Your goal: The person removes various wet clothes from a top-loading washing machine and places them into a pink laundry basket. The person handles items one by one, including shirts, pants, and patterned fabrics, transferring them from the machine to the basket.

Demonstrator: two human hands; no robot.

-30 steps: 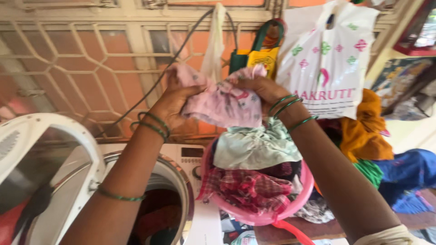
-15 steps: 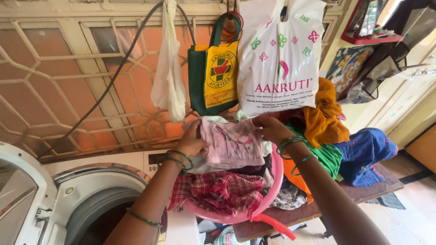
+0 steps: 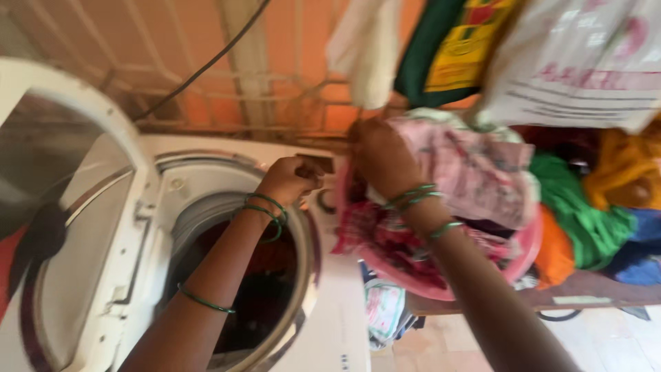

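The right hand (image 3: 382, 160) is clamped on a pale pink patterned cloth garment (image 3: 475, 172) lying on top of the heaped round pink plastic tub (image 3: 441, 279) at right. The left hand (image 3: 292, 180), curled shut with nothing visibly in it, hovers at the far rim of the white front-loading washing machine (image 3: 323, 324), whose round door (image 3: 62, 227) hangs open at left. The overfilled tub could tip if the garment snags the red checked cloth (image 3: 375, 238) beneath. Half a second earlier both hands held the garment; now the left has let go.
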